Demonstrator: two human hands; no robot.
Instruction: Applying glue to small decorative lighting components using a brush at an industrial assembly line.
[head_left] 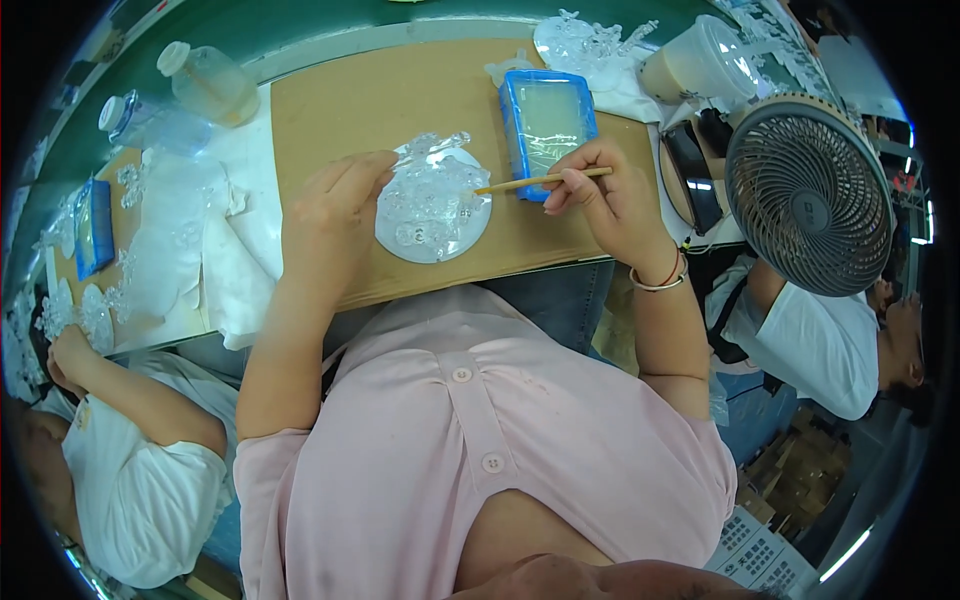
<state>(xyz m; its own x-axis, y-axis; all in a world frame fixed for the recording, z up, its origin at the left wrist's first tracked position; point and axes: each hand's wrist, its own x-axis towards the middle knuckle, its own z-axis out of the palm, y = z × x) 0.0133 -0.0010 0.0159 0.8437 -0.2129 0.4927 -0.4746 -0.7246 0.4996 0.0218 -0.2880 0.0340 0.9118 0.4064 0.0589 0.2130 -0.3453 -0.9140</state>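
My right hand (605, 195) pinches a thin wooden stick (530, 183), its tip pointing left over a round white plate (462, 243). On the plate lie several small clear plastic parts (430, 190), bunched together and hard to tell apart. At the plate's upper left edge is my left hand (345, 190), fingers bent and pressed together. Whatever it pinches there is hidden by the fingers. Just beyond my right fingertips stands a blue-framed box (548, 115) with a pale greenish middle.
Brown cardboard (340, 90) covers the work table. At right stand a round grey fan (810, 200), a phone (692, 175) and a lidded clear tub (700, 62). Bottles (210, 88) and white cloth (240, 240) lie left. Co-workers sit on both sides, one person's hand (72, 352) at far left.
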